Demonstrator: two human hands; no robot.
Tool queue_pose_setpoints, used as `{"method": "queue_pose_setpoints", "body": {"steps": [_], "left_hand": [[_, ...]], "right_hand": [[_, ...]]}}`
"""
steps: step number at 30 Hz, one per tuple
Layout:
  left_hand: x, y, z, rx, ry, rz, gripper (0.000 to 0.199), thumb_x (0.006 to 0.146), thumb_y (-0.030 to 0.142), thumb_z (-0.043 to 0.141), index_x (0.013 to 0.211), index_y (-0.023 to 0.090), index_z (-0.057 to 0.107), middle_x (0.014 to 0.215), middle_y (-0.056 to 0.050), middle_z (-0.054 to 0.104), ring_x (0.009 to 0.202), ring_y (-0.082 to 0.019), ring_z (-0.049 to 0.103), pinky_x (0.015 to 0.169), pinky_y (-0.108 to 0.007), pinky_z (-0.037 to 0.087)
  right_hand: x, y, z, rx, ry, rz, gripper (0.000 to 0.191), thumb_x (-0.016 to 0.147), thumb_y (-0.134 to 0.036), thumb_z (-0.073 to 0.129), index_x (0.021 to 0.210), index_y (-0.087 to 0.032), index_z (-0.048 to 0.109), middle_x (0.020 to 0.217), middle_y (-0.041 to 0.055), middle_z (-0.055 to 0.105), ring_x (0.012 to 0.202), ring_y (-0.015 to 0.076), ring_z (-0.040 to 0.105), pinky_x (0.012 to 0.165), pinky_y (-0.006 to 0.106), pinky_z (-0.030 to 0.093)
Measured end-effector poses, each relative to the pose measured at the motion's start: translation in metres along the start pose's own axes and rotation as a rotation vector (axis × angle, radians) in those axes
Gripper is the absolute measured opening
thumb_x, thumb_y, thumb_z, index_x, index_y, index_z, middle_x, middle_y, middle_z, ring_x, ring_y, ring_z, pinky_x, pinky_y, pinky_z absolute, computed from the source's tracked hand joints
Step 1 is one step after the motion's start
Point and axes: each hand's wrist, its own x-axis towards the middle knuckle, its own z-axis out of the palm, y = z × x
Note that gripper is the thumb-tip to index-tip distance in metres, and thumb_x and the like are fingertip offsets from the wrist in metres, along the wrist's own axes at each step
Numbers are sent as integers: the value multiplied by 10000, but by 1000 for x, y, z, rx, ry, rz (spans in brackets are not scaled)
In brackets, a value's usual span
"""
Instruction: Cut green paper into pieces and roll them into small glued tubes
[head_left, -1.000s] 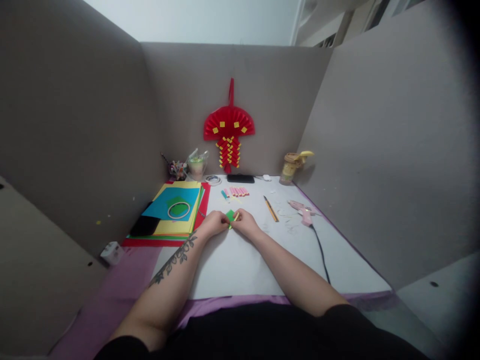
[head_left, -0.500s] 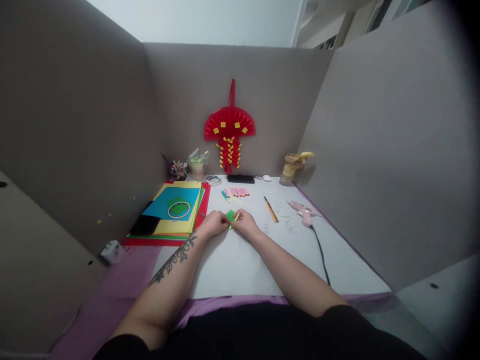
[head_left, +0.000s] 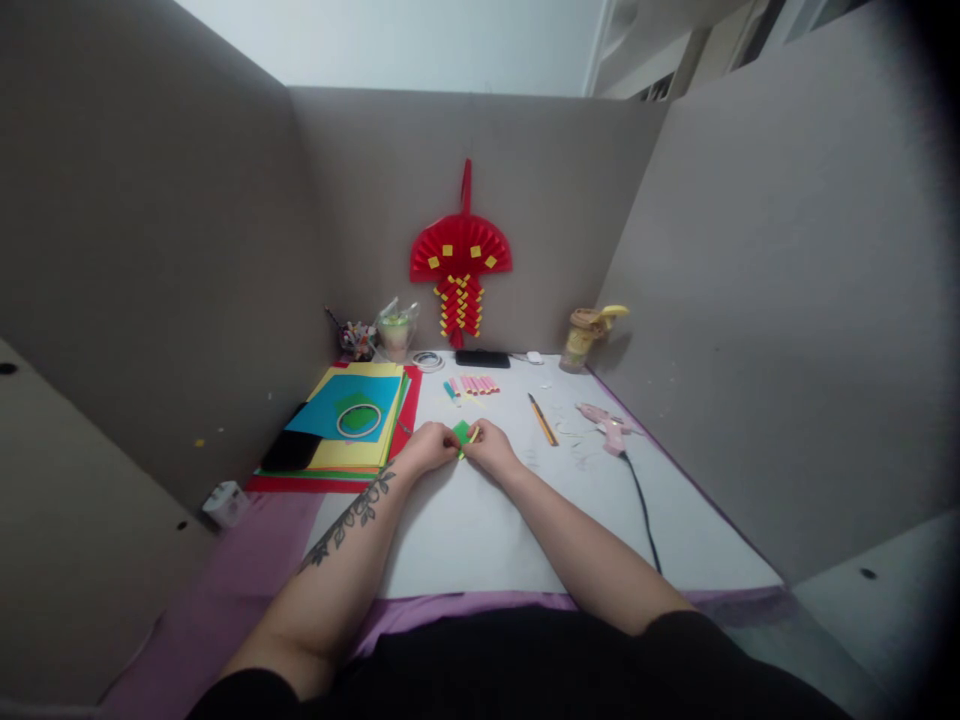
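Green paper (head_left: 462,432) between left hand (head_left: 433,448) and right hand (head_left: 491,447), touching both.

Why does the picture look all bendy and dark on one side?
Head view: a curved black shadow covers the right edge, perhaps the lens rim; the side panels slant as if stretched wide; light is dim and greyish; the small green paper looks soft.

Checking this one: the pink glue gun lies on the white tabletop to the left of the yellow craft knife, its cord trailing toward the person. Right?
Not quite: the head view shows the pink glue gun to the right of the yellow craft knife; the rest holds.
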Motion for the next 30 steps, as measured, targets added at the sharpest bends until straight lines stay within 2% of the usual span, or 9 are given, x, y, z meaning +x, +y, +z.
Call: {"method": "queue_pose_setpoints", "body": {"steps": [14,30], "left_hand": [[-2,1,-3,-32,-20,19,264,676,248,522,824,173,727,782,-40,710,690,-160,603,653,-226,427],[-2,3,-4,-23,-25,40,263,651,231,540,826,173,727,785,-44,709,699,-167,607,664,-229,433]], "right_hand": [[-1,0,0,-18,7,-17,194,539,-174,556,725,-197,505,572,-58,506,547,117,481,487,199,311],[-2,-3,-1,-44,19,-12,187,541,-166,558,714,-204,496,577,-54,510,564,123,484,501,206,307]]}}
